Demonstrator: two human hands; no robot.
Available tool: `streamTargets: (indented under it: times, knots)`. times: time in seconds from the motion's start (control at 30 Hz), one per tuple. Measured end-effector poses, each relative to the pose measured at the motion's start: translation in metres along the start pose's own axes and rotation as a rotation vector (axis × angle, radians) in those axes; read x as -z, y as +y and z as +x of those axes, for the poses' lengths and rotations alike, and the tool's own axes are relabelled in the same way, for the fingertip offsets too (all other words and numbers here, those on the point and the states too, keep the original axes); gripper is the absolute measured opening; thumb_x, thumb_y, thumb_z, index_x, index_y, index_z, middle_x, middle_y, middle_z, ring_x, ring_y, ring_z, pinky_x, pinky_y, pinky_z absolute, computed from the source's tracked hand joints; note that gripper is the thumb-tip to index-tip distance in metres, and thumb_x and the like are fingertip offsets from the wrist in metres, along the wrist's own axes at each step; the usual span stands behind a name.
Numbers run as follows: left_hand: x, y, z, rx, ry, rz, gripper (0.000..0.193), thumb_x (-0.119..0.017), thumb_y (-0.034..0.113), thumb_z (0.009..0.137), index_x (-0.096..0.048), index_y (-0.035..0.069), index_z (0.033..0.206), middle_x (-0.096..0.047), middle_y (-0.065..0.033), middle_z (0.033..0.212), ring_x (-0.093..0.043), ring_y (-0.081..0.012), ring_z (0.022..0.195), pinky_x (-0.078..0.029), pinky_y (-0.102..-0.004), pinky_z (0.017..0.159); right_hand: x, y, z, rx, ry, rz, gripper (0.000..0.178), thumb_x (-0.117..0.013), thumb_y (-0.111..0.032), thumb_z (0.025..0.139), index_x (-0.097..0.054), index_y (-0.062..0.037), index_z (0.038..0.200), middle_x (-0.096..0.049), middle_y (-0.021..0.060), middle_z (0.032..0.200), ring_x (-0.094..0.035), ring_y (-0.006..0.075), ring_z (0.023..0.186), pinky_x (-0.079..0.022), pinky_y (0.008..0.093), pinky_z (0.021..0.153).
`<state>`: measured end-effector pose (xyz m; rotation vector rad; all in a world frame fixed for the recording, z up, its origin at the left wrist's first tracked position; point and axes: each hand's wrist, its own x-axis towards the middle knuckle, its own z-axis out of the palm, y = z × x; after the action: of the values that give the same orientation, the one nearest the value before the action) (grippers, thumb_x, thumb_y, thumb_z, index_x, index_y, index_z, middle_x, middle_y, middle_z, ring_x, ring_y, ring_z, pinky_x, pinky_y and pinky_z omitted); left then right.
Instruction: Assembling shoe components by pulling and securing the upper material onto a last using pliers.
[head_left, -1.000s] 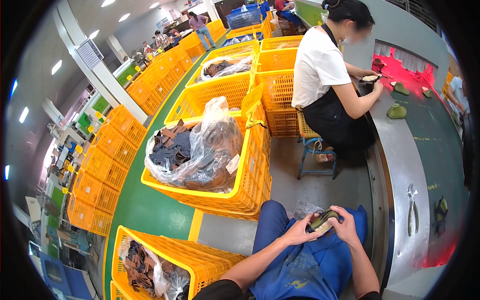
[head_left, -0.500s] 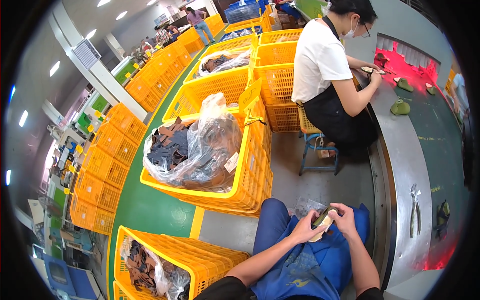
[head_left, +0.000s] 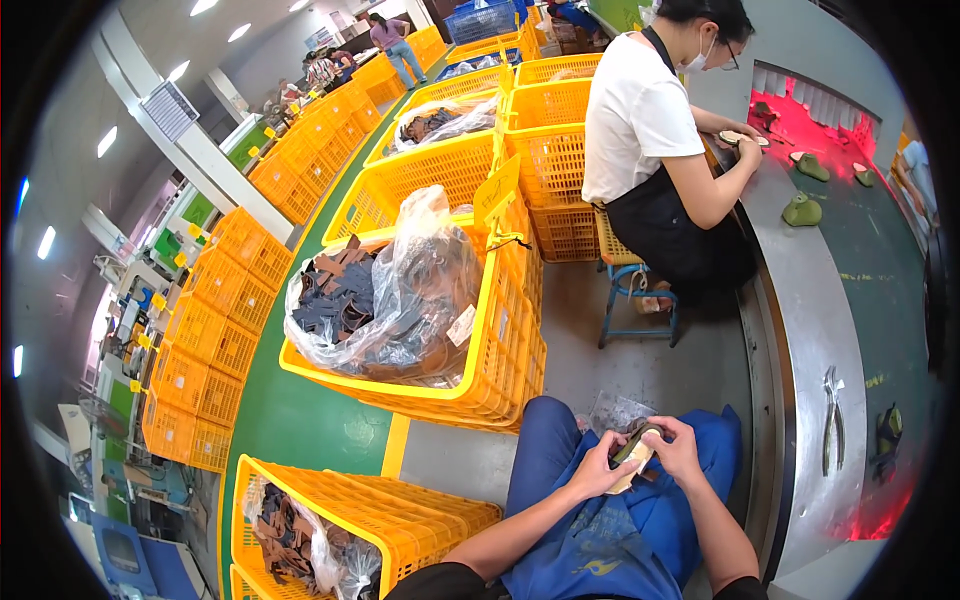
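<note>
Above a blue apron (head_left: pixel 632 532), a green and cream shoe (head_left: pixel 638 456) is gripped between both hands. The fingers of the left hand (head_left: pixel 602 468) pinch its left side; those of the right hand (head_left: pixel 678 452) pinch the right. Pliers (head_left: pixel 832 425) lie on the metal surface (head_left: pixel 812 335) to the right. Farther along, a seated co-worker (head_left: pixel 645 115) handles another shoe (head_left: pixel 744 138). At lower left, a yellow crate (head_left: pixel 425 518) holds brown scraps (head_left: pixel 283 538).

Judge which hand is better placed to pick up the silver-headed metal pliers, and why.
Probably the right hand: it is nearer the silver-headed metal pliers, which lie to its right. The left hand is farther. Both hold the olive-and-cream shoe piece, though.
</note>
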<state>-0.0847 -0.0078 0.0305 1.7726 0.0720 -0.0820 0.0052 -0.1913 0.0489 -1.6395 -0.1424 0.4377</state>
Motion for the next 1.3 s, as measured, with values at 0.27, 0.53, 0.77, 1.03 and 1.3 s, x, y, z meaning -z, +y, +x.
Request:
streamTargets:
  times: [0.27, 0.53, 0.77, 1.03, 1.3]
  knots:
    - [-0.009, -0.011, 0.032, 0.004, 0.054, -0.067, 0.043, -0.080, 0.028, 0.093, -0.050, 0.004, 0.112, -0.058, -0.0053, 0.097, -0.057, -0.0115, 0.092, -0.048, -0.0297, 0.081, 0.009, 0.001, 0.024, -0.072, 0.038, 0.132, 0.029, -0.075, -0.002, 0.089, -0.071, 0.0025, 0.117, -0.074, 0.0058, 0.098, -0.068, 0.0111, 0.089, -0.055, 0.0274, 0.079]
    - [-0.009, 0.008, 0.035, 0.156, 0.056, 0.032, 0.045, -0.075, 0.034, 0.093, -0.049, 0.005, 0.116, -0.071, -0.0210, 0.107, -0.072, -0.0326, 0.095, -0.055, -0.0426, 0.083, 0.003, 0.008, 0.033, 0.002, 0.066, 0.074, 0.022, -0.075, -0.004, 0.090, -0.070, 0.0016, 0.111, -0.075, 0.0062, 0.094, -0.068, 0.0107, 0.085, -0.054, 0.0264, 0.075]
    - [-0.014, -0.008, 0.037, 0.078, 0.113, -0.012, 0.041, -0.077, 0.025, 0.095, -0.050, 0.004, 0.119, -0.068, -0.0134, 0.102, -0.069, -0.0197, 0.091, -0.056, -0.0357, 0.079, 0.001, 0.010, 0.038, 0.066, 0.130, -0.153, 0.019, -0.077, -0.009, 0.088, -0.074, 0.0006, 0.104, -0.076, 0.0102, 0.091, -0.072, 0.0177, 0.082, -0.056, 0.0309, 0.075]
    - [-0.015, -0.016, 0.041, 0.044, 0.154, -0.124, 0.046, -0.081, 0.029, 0.092, -0.052, 0.003, 0.117, -0.069, -0.0123, 0.101, -0.066, -0.0161, 0.092, -0.054, -0.0333, 0.082, 0.000, -0.007, 0.035, 0.229, 0.171, -0.411, 0.020, -0.078, -0.011, 0.083, -0.077, 0.0004, 0.099, -0.066, 0.0137, 0.086, -0.068, 0.0262, 0.075, -0.055, 0.0361, 0.073]
    - [-0.015, -0.020, 0.042, 0.083, 0.164, -0.079, 0.049, -0.081, 0.033, 0.091, -0.052, 0.003, 0.116, -0.069, -0.0149, 0.098, -0.067, -0.0195, 0.091, -0.053, -0.0351, 0.083, -0.003, -0.009, 0.032, 0.244, 0.233, -0.364, 0.015, -0.076, -0.005, 0.084, -0.075, 0.0033, 0.096, -0.066, 0.0109, 0.084, -0.067, 0.0190, 0.076, -0.054, 0.0316, 0.071]
